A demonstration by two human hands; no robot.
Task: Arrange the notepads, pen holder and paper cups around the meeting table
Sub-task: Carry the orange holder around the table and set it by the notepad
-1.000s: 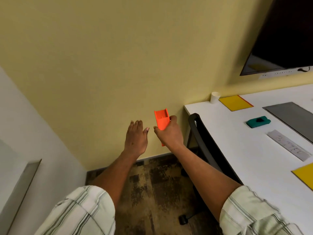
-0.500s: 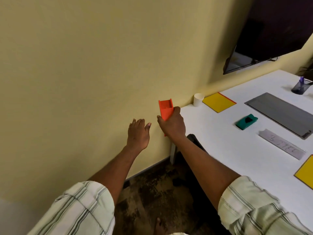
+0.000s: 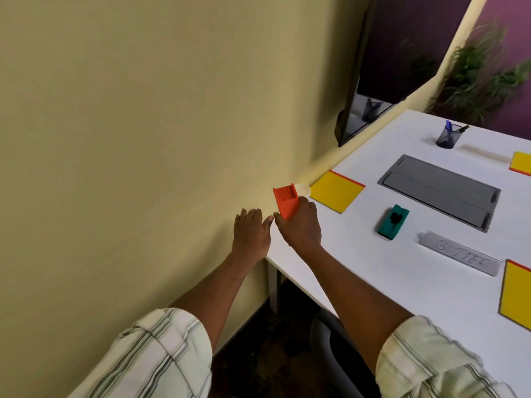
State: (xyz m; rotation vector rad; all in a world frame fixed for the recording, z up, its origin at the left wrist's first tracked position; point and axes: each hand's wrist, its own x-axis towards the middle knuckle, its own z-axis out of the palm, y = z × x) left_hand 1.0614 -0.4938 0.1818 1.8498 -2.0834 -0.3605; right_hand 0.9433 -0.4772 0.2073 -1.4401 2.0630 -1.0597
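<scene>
Right hand grips the orange holder; left hand is open, fingers straight; set it upright on the bench, clear of the paper cup

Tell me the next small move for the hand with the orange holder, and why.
Probably lower the orange holder onto the bare white table near the corner. The right hand grips it in the air beside a yellow notepad; the left hand is open.
</scene>
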